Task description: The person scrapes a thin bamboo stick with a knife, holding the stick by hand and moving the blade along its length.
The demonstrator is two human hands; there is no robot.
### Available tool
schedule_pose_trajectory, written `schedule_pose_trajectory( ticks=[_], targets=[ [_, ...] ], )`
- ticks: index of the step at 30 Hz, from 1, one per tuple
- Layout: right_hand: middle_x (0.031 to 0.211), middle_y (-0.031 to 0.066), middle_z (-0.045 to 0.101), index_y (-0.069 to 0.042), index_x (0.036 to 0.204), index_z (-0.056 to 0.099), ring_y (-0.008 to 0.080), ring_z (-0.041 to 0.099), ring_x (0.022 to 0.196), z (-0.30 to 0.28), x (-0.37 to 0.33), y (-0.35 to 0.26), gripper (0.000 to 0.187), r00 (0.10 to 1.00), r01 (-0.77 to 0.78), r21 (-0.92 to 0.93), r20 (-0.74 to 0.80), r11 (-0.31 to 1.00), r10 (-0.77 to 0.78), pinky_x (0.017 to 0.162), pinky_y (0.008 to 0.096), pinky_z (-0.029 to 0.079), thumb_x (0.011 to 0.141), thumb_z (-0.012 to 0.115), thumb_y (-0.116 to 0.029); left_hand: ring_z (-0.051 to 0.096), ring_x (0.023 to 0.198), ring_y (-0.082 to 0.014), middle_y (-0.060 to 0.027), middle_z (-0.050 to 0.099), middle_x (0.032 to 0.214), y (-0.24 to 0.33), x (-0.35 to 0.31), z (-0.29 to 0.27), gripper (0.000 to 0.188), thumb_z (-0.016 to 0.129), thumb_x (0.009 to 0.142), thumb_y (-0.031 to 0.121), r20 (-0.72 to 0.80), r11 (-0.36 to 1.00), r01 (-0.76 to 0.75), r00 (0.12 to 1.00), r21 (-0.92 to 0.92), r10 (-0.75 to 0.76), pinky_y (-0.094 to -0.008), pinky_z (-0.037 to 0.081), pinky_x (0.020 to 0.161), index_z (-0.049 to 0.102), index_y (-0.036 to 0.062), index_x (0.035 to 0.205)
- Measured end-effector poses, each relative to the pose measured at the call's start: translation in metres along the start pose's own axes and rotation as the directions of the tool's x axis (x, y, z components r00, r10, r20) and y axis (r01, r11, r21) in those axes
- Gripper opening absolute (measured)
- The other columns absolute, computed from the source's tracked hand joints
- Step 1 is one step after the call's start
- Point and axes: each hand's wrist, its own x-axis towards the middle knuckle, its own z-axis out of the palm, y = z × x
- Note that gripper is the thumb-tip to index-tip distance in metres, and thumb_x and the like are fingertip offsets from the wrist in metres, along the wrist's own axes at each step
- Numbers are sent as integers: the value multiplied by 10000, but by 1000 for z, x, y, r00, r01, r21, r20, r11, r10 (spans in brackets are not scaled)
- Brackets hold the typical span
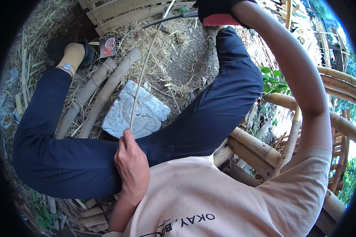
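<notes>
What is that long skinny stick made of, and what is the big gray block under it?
The thin strip looks like split bamboo: pale tan, dry, slim and slightly bowed, pinched in the left hand. The gray block looks like rough stone, maybe granite or concrete: speckled, matte, with chipped edges. The right hand wears a dark glove, probably fabric, and holds a dark blade, seemingly metal.

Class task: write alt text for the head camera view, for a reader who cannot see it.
Seen from above, a seated person's left hand pinches a thin bamboo strip while the gloved right hand holds a knife at its far end. A grey stone and bamboo poles lie on the straw-covered ground.
</notes>
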Motion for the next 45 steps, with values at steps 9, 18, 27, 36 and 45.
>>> schedule_pose_trajectory(
  ticks=[9,18,27,36,45],
  targets=[
    [904,161,753,-115,1054,766,351,736,864,105,-1,-26,305,985,51,351,-173,935,11,808,445,583,859,706,-341,635,701,-426,-202,642,771,-24,31,-7,105,515,1022,75,117,915,6,992,-403,45,-471,468,610,578,4,977],
    [853,157,745,-169,997,786,341,737,825,111,20,-43,246,971,59,263,-238,963,6,775,461,590,816,650,-264,520,575,-109,-51,561,674,-33,50,2,171,528,1049,114,174,794,214,975,-569,-138,-307,427,545,583,2,931],
    [818,148,739,-151,912,761,336,738,809,112,-20,-98,176,972,150,435,-230,888,-52,747,462,581,811,660,-253,480,595,-56,-3,531,686,-31,62,4,184,511,1057,118,241,719,254,963,-647,-124,-259,390,543,590,10,930],
    [878,153,754,-174,983,783,337,748,858,120,8,-64,240,965,-131,437,-148,890,215,799,455,588,828,633,-280,446,593,-36,17,519,701,-25,73,15,201,500,1070,143,277,704,247,958,-666,-74,-243,365,527,588,17,941],
    [829,129,748,-202,967,775,319,750,813,121,23,-52,215,913,-181,411,-269,894,308,729,457,586,829,633,-284,399,572,-9,47,482,696,-20,75,7,182,494,1079,138,348,572,344,931,-744,-106,-209,318,492,577,26,961]
  ],
)
